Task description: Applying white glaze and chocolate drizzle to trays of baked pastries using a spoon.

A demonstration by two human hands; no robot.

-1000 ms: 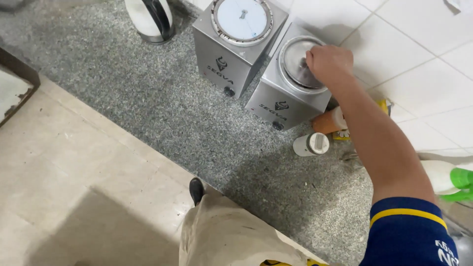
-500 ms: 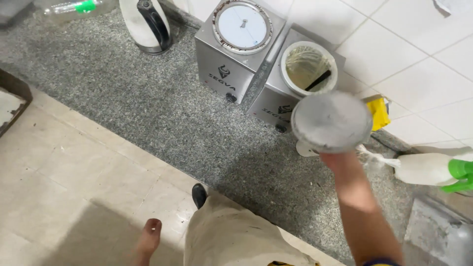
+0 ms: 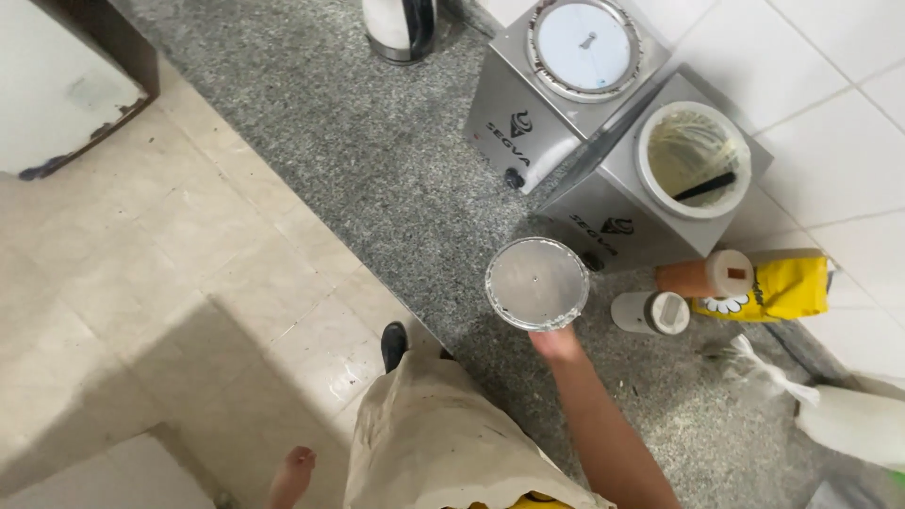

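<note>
One round metal lid [image 3: 536, 283] is gripped by the right hand [image 3: 556, 341]; the left hand [image 3: 290, 468] cannot be judged. Two steel warmers [image 3: 603, 221] and two shaker bottles [image 3: 650, 312] are counted on the table [image 3: 377, 170].

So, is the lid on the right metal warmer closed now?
No. The right metal warmer stands open with a dark utensil inside, and the right hand holds its round lid above the granite counter.
</note>
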